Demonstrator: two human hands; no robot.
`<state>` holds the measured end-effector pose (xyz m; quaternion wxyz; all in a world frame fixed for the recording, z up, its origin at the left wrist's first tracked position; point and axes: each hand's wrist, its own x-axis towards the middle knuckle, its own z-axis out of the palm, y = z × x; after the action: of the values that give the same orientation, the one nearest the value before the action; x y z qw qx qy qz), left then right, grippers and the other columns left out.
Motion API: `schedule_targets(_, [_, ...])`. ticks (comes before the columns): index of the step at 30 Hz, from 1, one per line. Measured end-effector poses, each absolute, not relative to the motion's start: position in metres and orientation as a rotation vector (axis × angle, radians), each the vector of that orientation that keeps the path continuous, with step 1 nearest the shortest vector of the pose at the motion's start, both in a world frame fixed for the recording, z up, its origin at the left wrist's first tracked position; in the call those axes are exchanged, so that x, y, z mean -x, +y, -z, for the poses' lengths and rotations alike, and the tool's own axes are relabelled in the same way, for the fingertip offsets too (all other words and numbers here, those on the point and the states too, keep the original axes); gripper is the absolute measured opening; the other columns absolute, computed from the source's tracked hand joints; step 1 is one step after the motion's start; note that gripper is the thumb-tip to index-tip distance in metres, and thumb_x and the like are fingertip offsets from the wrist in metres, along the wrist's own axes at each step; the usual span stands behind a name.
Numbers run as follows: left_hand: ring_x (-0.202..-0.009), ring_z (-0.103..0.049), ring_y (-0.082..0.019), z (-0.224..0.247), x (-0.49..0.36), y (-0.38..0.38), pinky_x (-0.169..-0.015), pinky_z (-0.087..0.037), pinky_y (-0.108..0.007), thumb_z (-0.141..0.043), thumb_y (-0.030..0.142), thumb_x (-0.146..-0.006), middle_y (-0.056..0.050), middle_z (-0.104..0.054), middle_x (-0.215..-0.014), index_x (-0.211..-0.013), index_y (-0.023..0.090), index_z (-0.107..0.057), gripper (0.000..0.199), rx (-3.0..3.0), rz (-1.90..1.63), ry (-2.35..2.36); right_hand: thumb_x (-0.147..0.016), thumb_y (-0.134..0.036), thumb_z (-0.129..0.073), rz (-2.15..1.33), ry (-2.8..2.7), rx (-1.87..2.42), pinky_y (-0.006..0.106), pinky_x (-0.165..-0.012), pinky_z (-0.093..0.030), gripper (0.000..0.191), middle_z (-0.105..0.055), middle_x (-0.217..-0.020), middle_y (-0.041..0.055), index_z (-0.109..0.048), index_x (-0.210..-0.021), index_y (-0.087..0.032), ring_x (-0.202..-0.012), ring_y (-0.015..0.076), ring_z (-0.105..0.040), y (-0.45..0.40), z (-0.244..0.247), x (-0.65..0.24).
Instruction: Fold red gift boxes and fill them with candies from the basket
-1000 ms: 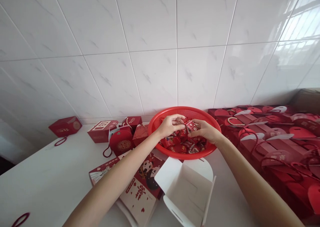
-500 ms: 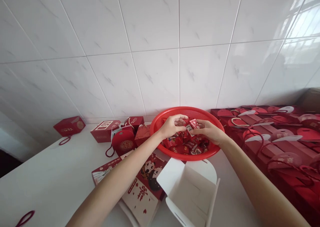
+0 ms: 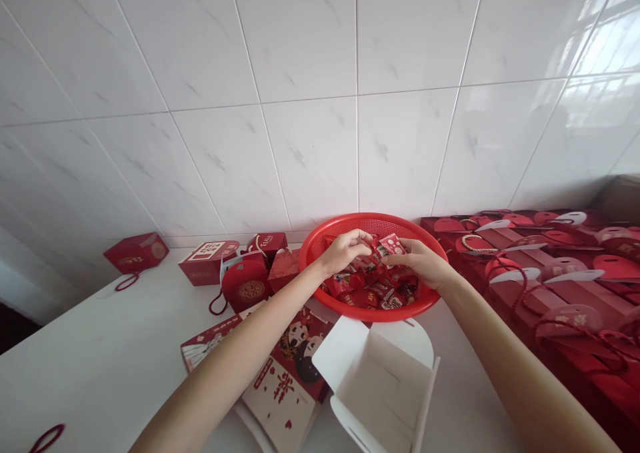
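My right hand point(image 3: 423, 264) pinches a small red-and-white wrapped candy point(image 3: 392, 245) between thumb and fingers, just above the red plastic basket point(image 3: 320, 236). Beside it, my left hand point(image 3: 345, 253) reaches over the same basket with its fingers curled together. Red wrapping shows at those fingertips, but I cannot make out what they hold. Several wrapped candies point(image 3: 367, 296) in red and dark wrappers lie in the basket beneath both hands. In front of the basket stands a white-lined box point(image 3: 385, 380) with its flaps open.
Several red gift boxes with cords point(image 3: 565, 286) crowd the right side. Smaller red boxes point(image 3: 209, 263) stand along the tiled wall at left. Printed red-and-cream cartons point(image 3: 285, 386) lie under my left forearm. A dark red cord loop point(image 3: 47, 438) lies at the front left.
The candy in my right hand has shifted slightly right and turned. My left fingertips have moved slightly left, away from it. The basket and open box stay in place.
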<state>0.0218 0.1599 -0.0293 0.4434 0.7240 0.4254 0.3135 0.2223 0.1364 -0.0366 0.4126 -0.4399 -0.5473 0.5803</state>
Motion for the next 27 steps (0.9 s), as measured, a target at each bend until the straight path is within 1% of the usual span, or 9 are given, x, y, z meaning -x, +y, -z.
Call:
schedule_targets(3, [-0.065,-0.07,-0.017,0.029,-0.022,0.156,-0.064,-0.055,-0.028,-0.045,0.016,-0.083,-0.004,-0.073,-0.074,-0.081,0.017,-0.067,0.021,-1.903,-0.396,1.243,-0.064,-0.019,-0.081,-1.424,-1.357,1.117,0.026,-0.056,-0.058,0.024,-0.066,-0.073,0.0005,-0.065,-0.081,-0.019,-0.07,0.0162,-0.064,0.136,0.036,-0.222])
schedule_targets(5, [-0.055,-0.068,-0.021,0.032,-0.021,0.155,-0.059,-0.055,-0.031,-0.057,0.013,-0.072,-0.004,-0.068,-0.058,-0.062,0.016,-0.065,0.014,-1.951,-0.197,1.304,-0.063,-0.017,-0.08,-1.429,-1.342,1.108,0.027,-0.057,-0.059,0.023,-0.067,-0.074,0.001,-0.065,-0.081,-0.019,-0.072,0.0174,-0.065,0.136,0.035,-0.222])
schedule_targets(7, [-0.056,-0.068,-0.027,0.035,-0.02,0.154,-0.06,-0.054,-0.036,-0.064,0.008,-0.06,-0.007,-0.067,-0.053,-0.053,0.017,-0.064,0.012,-2.023,-0.072,1.41,-0.063,-0.016,-0.08,-1.439,-1.332,1.109,0.026,-0.057,-0.06,0.023,-0.068,-0.076,0.0016,-0.066,-0.081,-0.019,-0.074,0.0179,-0.066,0.134,0.033,-0.221])
schedule_targets(9, [-0.07,-0.071,-0.034,0.036,-0.019,0.155,-0.069,-0.054,-0.041,-0.064,0.005,-0.059,-0.013,-0.072,-0.066,-0.057,0.017,-0.067,0.012,-2.119,-0.065,1.55,-0.063,-0.014,-0.079,-1.448,-1.324,1.124,0.026,-0.057,-0.06,0.023,-0.069,-0.077,0.0023,-0.066,-0.081,-0.018,-0.074,0.0179,-0.067,0.133,0.032,-0.22])
schedule_targets(11, [-0.091,-0.071,-0.038,0.035,-0.019,0.157,-0.079,-0.052,-0.043,-0.061,0.007,-0.064,-0.019,-0.075,-0.09,-0.072,0.016,-0.072,0.016,-2.205,-0.114,1.682,-0.064,-0.012,-0.078,-1.448,-1.305,1.145,0.025,-0.056,-0.06,0.023,-0.07,-0.077,0.0025,-0.065,-0.082,-0.018,-0.072,0.0175,-0.068,0.133,0.03,-0.219])
schedule_targets(14, [-0.104,-0.068,-0.036,0.032,-0.019,0.158,-0.085,-0.051,-0.04,-0.059,0.008,-0.07,-0.019,-0.074,-0.106,-0.088,0.017,-0.074,0.026,-2.274,-0.113,1.775,-0.064,-0.01,-0.076,-1.437,-1.287,1.157,0.024,-0.054,-0.059,0.022,-0.07,-0.074,0.0012,-0.065,-0.081,-0.018,-0.068,0.0166,-0.068,0.133,0.029,-0.218])
schedule_targets(19, [-0.081,-0.072,-0.032,0.031,-0.021,0.152,-0.07,-0.053,-0.035,-0.074,0.022,-0.062,-0.012,-0.074,-0.08,-0.066,0.02,-0.07,0.006,-2.281,0.1,1.746,-0.064,-0.011,-0.077,-1.451,-1.314,1.113,0.026,-0.054,-0.059,0.022,-0.07,-0.074,0.0012,-0.064,-0.081,-0.018,-0.067,0.0181,-0.068,0.134,0.034,-0.218])
schedule_targets(24, [-0.083,-0.069,-0.033,0.031,-0.023,0.148,-0.073,-0.052,-0.035,-0.085,0.039,-0.05,-0.011,-0.072,-0.077,-0.057,0.02,-0.063,0.029,-2.309,0.187,1.742,-0.064,-0.012,-0.076,-1.465,-1.342,1.091,0.027,-0.055,-0.058,0.022,-0.07,-0.074,0.0012,-0.065,-0.081,-0.018,-0.067,0.0181,-0.068,0.136,0.037,-0.22])
schedule_targets(27, [-0.082,-0.068,-0.033,0.033,-0.02,0.149,-0.072,-0.051,-0.035,-0.088,0.041,-0.045,-0.009,-0.07,-0.072,-0.053,0.021,-0.06,0.035,-2.33,0.215,1.66,-0.063,-0.013,-0.076,-1.475,-1.352,1.069,0.027,-0.057,-0.058,0.023,-0.071,-0.076,0.001,-0.064,-0.082,-0.018,-0.068,0.0181,-0.068,0.136,0.038,-0.221])
